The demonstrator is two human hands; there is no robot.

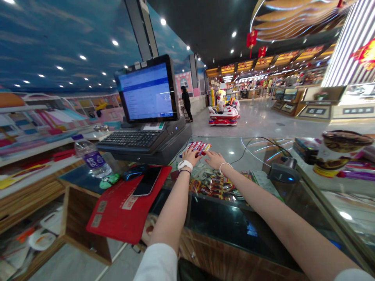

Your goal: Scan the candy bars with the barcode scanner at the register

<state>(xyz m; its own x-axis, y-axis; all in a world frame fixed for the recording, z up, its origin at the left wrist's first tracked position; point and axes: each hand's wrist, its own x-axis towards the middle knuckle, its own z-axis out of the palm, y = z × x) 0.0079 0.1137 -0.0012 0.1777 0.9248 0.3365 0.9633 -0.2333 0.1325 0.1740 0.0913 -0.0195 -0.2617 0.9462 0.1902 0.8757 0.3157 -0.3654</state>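
A row of small red, white and blue packets (pixel 200 146) lies at the far side of the glass counter (pixel 234 150). My left hand (pixel 191 157), with a white watch on its wrist, is closed on the near left part of the packets. Its fingertips are partly hidden. My right hand (pixel 215 160), wearing a white band, has its fingers stretched toward the right end of the packets. Whether those fingertips touch them I cannot tell. Below my wrists, several small colourful wrapped items (pixel 216 186) show through the glass.
Left of my hands are a monitor (pixel 148 91), a keyboard (pixel 131 139), a water bottle (pixel 93 159), and a phone (pixel 147 181) on a red bag (pixel 120 214). To the right stand a scanner (pixel 283 173) with its cable and a patterned cup (pixel 335 154). A person (pixel 186 103) stands beyond.
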